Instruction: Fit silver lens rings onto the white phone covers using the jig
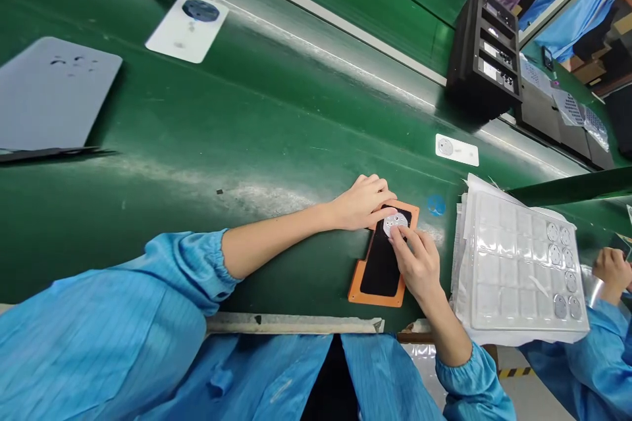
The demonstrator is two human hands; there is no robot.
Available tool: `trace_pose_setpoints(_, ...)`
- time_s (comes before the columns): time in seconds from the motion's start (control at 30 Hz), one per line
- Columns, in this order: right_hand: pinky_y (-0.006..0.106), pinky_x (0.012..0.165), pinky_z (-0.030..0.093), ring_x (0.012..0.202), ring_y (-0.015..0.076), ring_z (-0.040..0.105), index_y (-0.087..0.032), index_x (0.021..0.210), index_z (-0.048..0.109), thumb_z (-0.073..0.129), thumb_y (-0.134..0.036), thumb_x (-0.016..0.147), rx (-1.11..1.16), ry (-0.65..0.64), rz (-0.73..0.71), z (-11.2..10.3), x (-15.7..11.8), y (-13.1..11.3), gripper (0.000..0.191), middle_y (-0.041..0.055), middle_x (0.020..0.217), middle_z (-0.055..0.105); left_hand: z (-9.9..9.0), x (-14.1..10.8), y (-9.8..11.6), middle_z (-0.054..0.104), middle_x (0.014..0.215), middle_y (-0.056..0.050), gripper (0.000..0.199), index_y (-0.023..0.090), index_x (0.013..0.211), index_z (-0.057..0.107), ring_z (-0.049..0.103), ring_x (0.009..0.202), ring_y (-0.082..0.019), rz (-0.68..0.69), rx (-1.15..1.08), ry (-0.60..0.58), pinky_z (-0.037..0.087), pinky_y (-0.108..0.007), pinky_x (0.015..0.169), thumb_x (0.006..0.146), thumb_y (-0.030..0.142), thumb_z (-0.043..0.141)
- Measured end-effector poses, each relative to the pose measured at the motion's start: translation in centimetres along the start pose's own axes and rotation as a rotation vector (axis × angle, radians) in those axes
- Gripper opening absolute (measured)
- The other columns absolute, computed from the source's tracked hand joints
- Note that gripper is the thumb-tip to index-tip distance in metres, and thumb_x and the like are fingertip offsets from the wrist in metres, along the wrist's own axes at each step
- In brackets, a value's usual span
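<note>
An orange frame [359, 281] with a black inner panel [382, 268] lies tilted on the green bench. Near the panel's upper end is a round whitish disc [395, 220] with small dark holes. My left hand [364, 202] rests over the frame's upper left corner, its fingers bent and thumb reaching to the disc's edge; whether it grips anything is unclear. From the lower right, my right hand [419, 263] pinches at the disc's lower edge with thumb and fingertips.
Right of the frame sits a clear compartment tray [511, 270] with several discs. Beyond are a white card [457, 150] and a black rack [481, 79]. Another white card [185, 33] and grey sheets [56, 95] lie left. A person's hand [612, 273] shows at the right edge.
</note>
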State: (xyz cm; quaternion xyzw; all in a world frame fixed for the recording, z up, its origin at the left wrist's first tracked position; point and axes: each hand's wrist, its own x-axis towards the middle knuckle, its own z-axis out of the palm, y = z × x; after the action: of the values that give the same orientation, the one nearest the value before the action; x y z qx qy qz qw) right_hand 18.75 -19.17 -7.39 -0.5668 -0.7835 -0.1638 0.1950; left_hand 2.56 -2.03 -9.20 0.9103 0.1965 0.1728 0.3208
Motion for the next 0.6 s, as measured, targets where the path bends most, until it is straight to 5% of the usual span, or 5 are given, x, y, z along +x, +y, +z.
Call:
trace_pose_setpoints(0.27,0.035,0.085,0.053,0.096,0.0212,0.065,-0.019,0.115,0.067,0.065,-0.013,0.095,0.151,-0.009,0.063,-0.1,0.8,0.2,0.021,0.0093,0.106,0.074,0.5,-0.2,0.0,0.064,0.102,-0.010,0.042,0.020,0.116,0.070,0.054,0.098,-0.026,-0.007,-0.013,-0.005,0.038,-0.042,0.091,0.102,0.052,0.049)
trace_pose_setpoints(0.37,0.037,0.088,0.054,0.099,0.0224,0.066,-0.018,0.116,0.067,0.064,-0.011,0.095,0.201,0.014,0.083,0.2,0.3,0.3,0.022,0.0105,0.107,0.073,-1.0,0.2,-1.1,0.067,0.116,-0.010,0.040,0.023,0.126,0.065,0.057,0.110,-0.027,-0.002,-0.030,0.044,0.041,-0.042,0.099,0.101,0.051,0.051)
trace_pose_setpoints(0.47,0.040,0.090,0.053,0.099,0.0239,0.067,-0.018,0.117,0.066,0.066,-0.012,0.094,0.214,0.028,0.082,1.0,-0.4,0.6,0.024,0.0111,0.108,0.073,-6.2,0.9,-5.2,0.064,0.132,-0.010,0.043,0.021,0.136,0.059,0.055,0.124,-0.027,-0.158,0.072,0.230,0.039,-0.041,0.110,0.101,0.047,0.053)
trace_pose_setpoints(0.53,0.041,0.091,0.053,0.099,0.0244,0.067,-0.018,0.117,0.066,0.066,-0.012,0.094,0.230,0.046,0.074,1.6,-0.8,0.8,0.024,0.0108,0.108,0.073,-11.6,0.6,-9.0,0.060,0.139,-0.010,0.051,0.021,0.139,0.056,0.050,0.132,-0.030,-0.526,0.256,0.401,0.033,-0.044,0.117,0.096,0.047,0.062)
trace_pose_setpoints(0.6,0.041,0.091,0.053,0.099,0.0245,0.067,-0.017,0.116,0.065,0.066,-0.013,0.094,0.247,0.070,0.073,1.9,-0.9,0.8,0.022,0.0106,0.107,0.073,-17.2,-0.5,-12.4,0.052,0.145,-0.023,0.063,0.008,0.143,0.048,0.042,0.139,-0.039,-0.767,0.342,0.499,0.028,-0.053,0.118,0.095,0.044,0.065)
